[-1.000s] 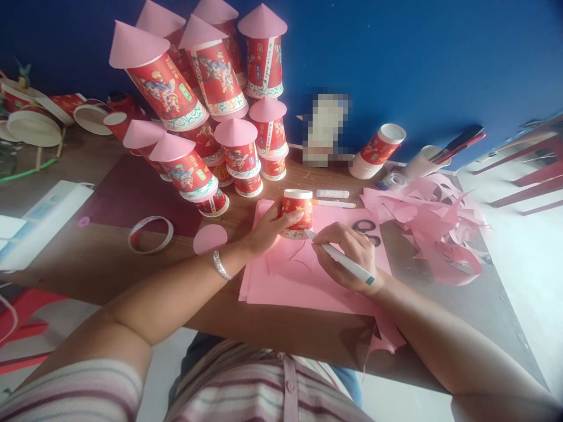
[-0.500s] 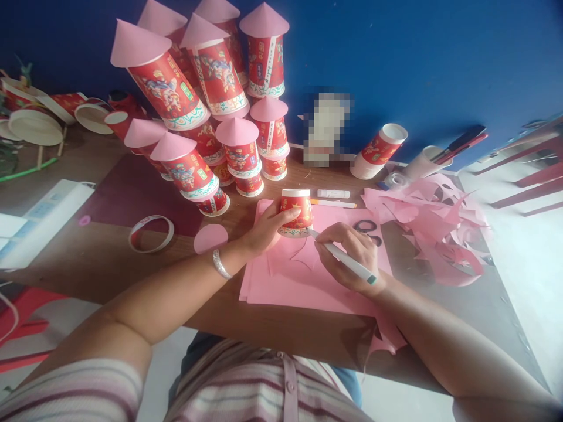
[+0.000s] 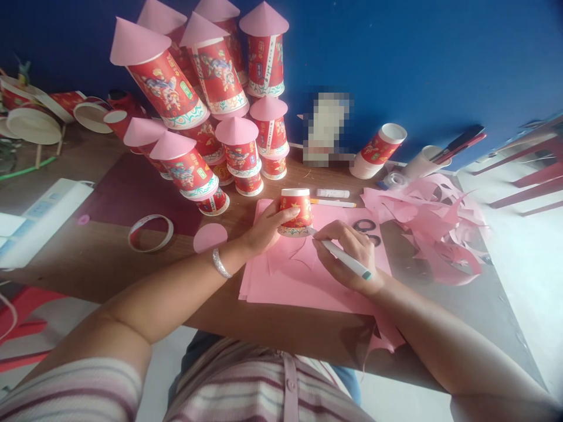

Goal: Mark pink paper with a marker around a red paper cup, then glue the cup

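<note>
My left hand (image 3: 269, 230) is closed round the left side of a red paper cup (image 3: 301, 205), its thumb across the printed front. The cup has a pale band with drawn marks near its lower edge. In my right hand (image 3: 352, 255) is a white marker (image 3: 341, 256) with a green end, its tip at the lower right of the cup's pale band. Beneath both hands lie pink paper sheets (image 3: 281, 287), with curved lines on the top one. Dark scissor handles (image 3: 365, 225) rest on the paper beside my right hand.
Several red cup towers with pink cone tops (image 3: 264, 20) stand at the back left. Pink paper scraps (image 3: 435, 228) pile at the right. A pink disc (image 3: 210, 238), a cut cup ring (image 3: 151, 233), a glue stick (image 3: 333, 193) and stacked cups (image 3: 380, 149) lie around.
The rear end of the marker has swung slightly left and up with my right hand. Its tip stays at the cup's lower edge, and my left hand keeps its hold.
</note>
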`<state>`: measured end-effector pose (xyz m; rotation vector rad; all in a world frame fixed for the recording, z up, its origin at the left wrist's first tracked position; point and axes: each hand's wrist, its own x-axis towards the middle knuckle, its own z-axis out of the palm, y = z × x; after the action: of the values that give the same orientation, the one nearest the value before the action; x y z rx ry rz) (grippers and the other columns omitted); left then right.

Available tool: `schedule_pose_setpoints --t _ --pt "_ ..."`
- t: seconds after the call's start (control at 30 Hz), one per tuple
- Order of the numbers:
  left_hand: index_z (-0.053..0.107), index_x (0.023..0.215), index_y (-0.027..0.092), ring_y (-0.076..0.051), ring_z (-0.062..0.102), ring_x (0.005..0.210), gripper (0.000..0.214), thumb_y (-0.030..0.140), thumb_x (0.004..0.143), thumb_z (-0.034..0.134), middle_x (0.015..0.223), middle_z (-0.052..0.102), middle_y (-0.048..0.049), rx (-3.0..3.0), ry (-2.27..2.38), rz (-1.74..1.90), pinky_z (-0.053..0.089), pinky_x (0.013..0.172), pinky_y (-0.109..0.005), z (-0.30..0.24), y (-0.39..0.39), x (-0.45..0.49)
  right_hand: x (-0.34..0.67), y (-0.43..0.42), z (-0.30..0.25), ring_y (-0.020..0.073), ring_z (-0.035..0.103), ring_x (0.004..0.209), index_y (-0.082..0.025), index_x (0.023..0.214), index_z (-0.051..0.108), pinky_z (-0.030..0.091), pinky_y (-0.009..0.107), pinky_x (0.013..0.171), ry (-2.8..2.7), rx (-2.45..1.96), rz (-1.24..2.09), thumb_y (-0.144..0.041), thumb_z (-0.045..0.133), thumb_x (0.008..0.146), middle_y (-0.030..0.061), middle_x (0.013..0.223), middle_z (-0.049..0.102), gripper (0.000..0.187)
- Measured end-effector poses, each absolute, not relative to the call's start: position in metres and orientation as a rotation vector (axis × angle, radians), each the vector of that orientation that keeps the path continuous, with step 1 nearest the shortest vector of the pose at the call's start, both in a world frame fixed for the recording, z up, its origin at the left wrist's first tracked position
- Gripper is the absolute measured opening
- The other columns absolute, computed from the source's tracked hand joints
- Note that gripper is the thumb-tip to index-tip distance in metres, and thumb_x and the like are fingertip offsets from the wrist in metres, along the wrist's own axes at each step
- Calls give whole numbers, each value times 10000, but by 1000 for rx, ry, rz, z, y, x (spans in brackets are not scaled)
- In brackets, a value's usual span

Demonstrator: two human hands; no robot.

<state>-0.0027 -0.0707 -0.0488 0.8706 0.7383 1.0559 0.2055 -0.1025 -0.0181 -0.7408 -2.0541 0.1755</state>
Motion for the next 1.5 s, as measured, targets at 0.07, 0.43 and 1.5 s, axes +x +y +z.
schedule_pose_setpoints --t 0.07,0.43,1.5 --pt "699 1087 185 -326 742 1183 401 496 886 854 1099 784 -89 872 736 1059 566 1053 -494 -49 -71 -3 205 -102 -19 125 675 619 -245 997 628 525 250 571 -2052 -742 175 -121 604 1038 -27 780 720 133" --pt "687 1102 192 -299 751 1113 389 477 893 849 1078 781 -71 886 739 1073 565 995 -455 -52 -70 -2 205 -103 -19 123 665 612 -249 981 618 515 246 576 -2056 -736 178 -113 597 1027 -33 770 710 145" --pt "687 1013 206 -190 659 836 284 430 912 829 854 676 -3 869 685 1139 541 878 -368 -48 -70 -2 206 -105 -17 165 682 665 -268 1045 617 710 404 805 -2124 -566 288 -60 630 980 -33 821 725 218"
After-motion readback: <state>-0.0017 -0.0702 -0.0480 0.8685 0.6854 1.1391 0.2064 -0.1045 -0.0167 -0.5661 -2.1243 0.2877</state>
